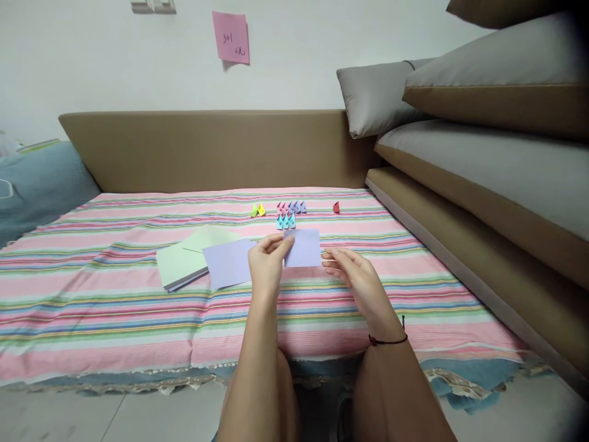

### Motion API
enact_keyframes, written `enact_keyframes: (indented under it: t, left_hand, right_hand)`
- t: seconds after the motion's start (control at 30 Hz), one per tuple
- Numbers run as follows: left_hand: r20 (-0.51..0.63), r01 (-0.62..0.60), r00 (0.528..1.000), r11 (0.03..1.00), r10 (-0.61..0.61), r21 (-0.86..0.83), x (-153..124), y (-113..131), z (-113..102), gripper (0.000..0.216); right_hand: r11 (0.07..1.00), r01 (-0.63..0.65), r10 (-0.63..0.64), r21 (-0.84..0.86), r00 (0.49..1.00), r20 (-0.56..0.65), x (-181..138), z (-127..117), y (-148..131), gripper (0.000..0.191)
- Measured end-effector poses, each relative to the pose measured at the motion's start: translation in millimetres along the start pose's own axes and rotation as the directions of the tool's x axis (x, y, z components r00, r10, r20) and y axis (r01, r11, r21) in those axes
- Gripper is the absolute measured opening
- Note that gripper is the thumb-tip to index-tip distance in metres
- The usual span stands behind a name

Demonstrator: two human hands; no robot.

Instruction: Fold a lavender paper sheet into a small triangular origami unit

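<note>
My left hand (267, 261) pinches the left edge of a small lilac paper sheet (304, 247), held just above the striped cloth. My right hand (356, 276) hovers at the sheet's right edge with fingers curled and apart, touching or almost touching it. Left of the hands lies a loose stack of paper: a lilac sheet (227, 263) on pale green sheets (184, 258). Beyond the held sheet sit small folded paper pieces: yellow-green (257, 210), pink and purple (291, 207), light blue (286, 221) and a single red one (336, 207).
The pink striped cloth (115, 294) covers a low bed with a brown padded headboard (207, 147). Grey and brown cushions (483, 123) are stacked at the right. A pink note (230, 37) is stuck on the wall. A blue pillow (37, 184) lies at the left.
</note>
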State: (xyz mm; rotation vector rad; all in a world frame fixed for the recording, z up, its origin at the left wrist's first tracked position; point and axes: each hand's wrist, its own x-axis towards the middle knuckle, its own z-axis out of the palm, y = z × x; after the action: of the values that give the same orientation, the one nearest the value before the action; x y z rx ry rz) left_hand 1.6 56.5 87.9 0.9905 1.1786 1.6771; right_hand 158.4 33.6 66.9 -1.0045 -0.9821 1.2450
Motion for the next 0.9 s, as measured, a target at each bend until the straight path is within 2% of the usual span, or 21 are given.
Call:
enact_keyframes:
  t: [0.07,0.1,0.17,0.23,0.3,0.33,0.4,0.5,0.67,0.9]
  left_hand:
    - [0.131,0.028,0.991,0.998,-0.035,0.050,-3.9,-0.5,4.8,0.024]
    - [0.197,0.033,0.979,0.997,-0.047,0.076,-5.7,-1.3,7.1,0.023]
    - [0.327,-0.002,0.944,0.990,-0.045,0.141,-8.3,-3.7,10.1,0.021]
    - [0.460,-0.072,0.887,0.974,-0.035,0.213,-9.6,-6.9,11.1,0.018]
    - [0.545,-0.128,0.837,0.958,-0.035,0.257,-9.7,-10.3,10.9,0.016]
    - [0.560,-0.142,0.827,0.952,-0.037,0.272,-9.5,-11.9,10.8,0.016]
    - [0.541,-0.147,0.840,0.944,-0.039,0.296,-8.9,-14.1,10.7,0.017]
    - [0.493,-0.111,0.868,0.944,-0.061,0.311,-8.1,-12.9,10.7,0.019]
    - [0.408,-0.065,0.912,0.965,-0.046,0.253,-8.7,-5.4,11.5,0.016]
    - [0.333,-0.120,0.942,0.961,0.031,0.249,-8.4,-8.1,15.4,0.015]
  right_hand:
    - [1.000,-0.016,0.014,0.025,0.995,0.100,-0.5,4.9,1.4,0.032]
    - [0.999,-0.017,0.013,0.039,0.995,0.102,-0.2,6.4,2.6,0.035]
    - [0.999,0.022,-0.023,0.043,0.999,0.025,1.4,6.4,4.7,0.043]
    - [0.997,0.076,-0.076,-0.023,0.997,-0.003,3.0,3.0,5.2,0.047]
    - [0.984,0.116,-0.109,-0.137,0.993,0.055,3.4,-1.1,3.8,0.040]
    - [0.970,0.141,-0.127,-0.196,0.989,0.081,3.2,-2.5,2.8,0.034]
    - [0.935,0.198,-0.183,-0.294,0.980,0.076,2.1,-3.3,1.0,0.022]
    - [0.911,0.234,-0.257,-0.339,0.966,-0.026,1.2,-1.3,0.6,0.016]
    - [0.930,0.253,-0.308,-0.268,0.933,-0.188,3.2,-0.3,3.6,0.018]
    - [0.946,0.264,-0.302,-0.187,0.927,-0.221,5.2,-0.5,6.4,0.019]
